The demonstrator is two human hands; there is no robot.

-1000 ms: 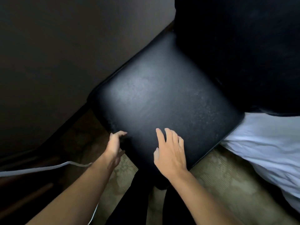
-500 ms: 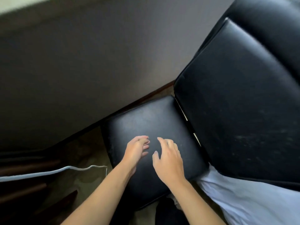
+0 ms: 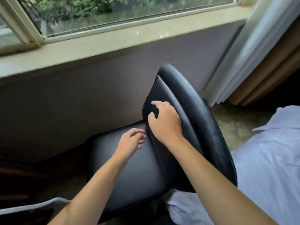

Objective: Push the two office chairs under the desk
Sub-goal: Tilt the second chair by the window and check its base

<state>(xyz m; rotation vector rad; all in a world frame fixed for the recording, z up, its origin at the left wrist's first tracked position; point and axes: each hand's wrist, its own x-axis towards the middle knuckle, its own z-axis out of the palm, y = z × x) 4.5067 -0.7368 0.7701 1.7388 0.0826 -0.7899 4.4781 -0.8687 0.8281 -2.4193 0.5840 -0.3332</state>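
Here, black office chair (image 3: 129, 172) below window sill (image 3: 113, 44), right hand (image 3: 164, 122) at backrest, left hand (image 3: 129, 143) over seat, fingers loosely spread, gripping nothing.

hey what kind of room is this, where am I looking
Probably a bedroom or hotel room, though that is a guess. White bedding lies right beside a black office chair, a curtain hangs next to a window looking onto greenery, and the floor is patterned carpet.
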